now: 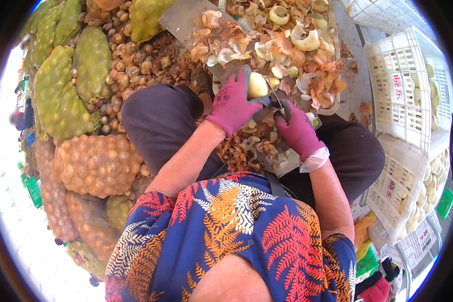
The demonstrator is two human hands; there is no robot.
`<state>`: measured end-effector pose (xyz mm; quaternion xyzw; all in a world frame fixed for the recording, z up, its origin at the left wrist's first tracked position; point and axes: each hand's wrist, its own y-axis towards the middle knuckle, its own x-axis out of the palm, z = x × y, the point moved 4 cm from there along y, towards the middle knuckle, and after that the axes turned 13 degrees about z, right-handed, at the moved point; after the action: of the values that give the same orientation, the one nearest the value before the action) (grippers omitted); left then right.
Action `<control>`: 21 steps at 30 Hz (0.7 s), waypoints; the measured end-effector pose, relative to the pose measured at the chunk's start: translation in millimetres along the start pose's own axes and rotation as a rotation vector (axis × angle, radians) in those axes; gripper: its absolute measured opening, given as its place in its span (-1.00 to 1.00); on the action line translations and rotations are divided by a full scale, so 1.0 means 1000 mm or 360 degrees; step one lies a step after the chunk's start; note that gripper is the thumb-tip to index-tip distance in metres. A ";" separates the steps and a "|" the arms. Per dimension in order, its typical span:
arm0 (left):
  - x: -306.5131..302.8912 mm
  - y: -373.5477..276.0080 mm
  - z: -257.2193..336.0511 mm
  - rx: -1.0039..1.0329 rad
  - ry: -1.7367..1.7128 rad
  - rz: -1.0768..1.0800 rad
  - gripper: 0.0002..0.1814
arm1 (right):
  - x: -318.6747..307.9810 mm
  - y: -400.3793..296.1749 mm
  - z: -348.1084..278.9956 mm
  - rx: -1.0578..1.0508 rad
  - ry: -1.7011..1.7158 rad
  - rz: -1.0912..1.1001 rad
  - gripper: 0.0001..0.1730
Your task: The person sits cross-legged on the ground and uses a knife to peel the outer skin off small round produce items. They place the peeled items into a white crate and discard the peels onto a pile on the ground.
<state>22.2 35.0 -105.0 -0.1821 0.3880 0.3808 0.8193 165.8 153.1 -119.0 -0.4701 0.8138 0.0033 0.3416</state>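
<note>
My left hand (238, 99), in a pink glove with dark fingertips, grips a pale peeled onion (258, 85) above the work board. In my right hand (295, 126), gloved alike, is a small knife (276, 96); its thin blade lies along the right side of the onion. A whitish plastic cuff (315, 160) wraps my right wrist. Loose brown and white onion skins (249, 49) are heaped just beyond both hands, and more skins (245, 149) lie between my legs. One thick curved onion layer (305, 37) rests on the heap.
Net sacks of onions (98, 166) and green sacks (62, 94) crowd the left, with loose onions (130, 64) among them. At right stand white plastic crates (398, 88) bearing writing; a lower crate (394, 185) holds peeled onions. A flat board (179, 24) juts out at the top.
</note>
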 end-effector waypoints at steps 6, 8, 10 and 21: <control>0.002 0.022 -0.013 -0.0062 -0.0316 0.0122 -0.32 | -0.004 0.012 0.001 -0.0167 -0.0077 0.0063 -0.67; 0.005 0.028 -0.020 -0.0114 -0.0368 -0.0023 -0.33 | -0.004 0.017 0.000 -0.0151 -0.0006 0.0029 -0.66; 0.008 0.024 -0.018 -0.0176 -0.0412 -0.0078 -0.34 | -0.001 0.015 0.009 -0.0111 0.0248 -0.0024 -0.64; 0.005 0.020 -0.021 -0.0113 -0.0472 -0.0017 -0.25 | 0.006 0.008 0.009 0.0590 0.0914 -0.0281 -0.52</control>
<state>-1.0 37.7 -122.0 -0.1547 0.2480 0.4127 0.8627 162.6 156.4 -131.8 -0.4503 0.8197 -0.3063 0.1773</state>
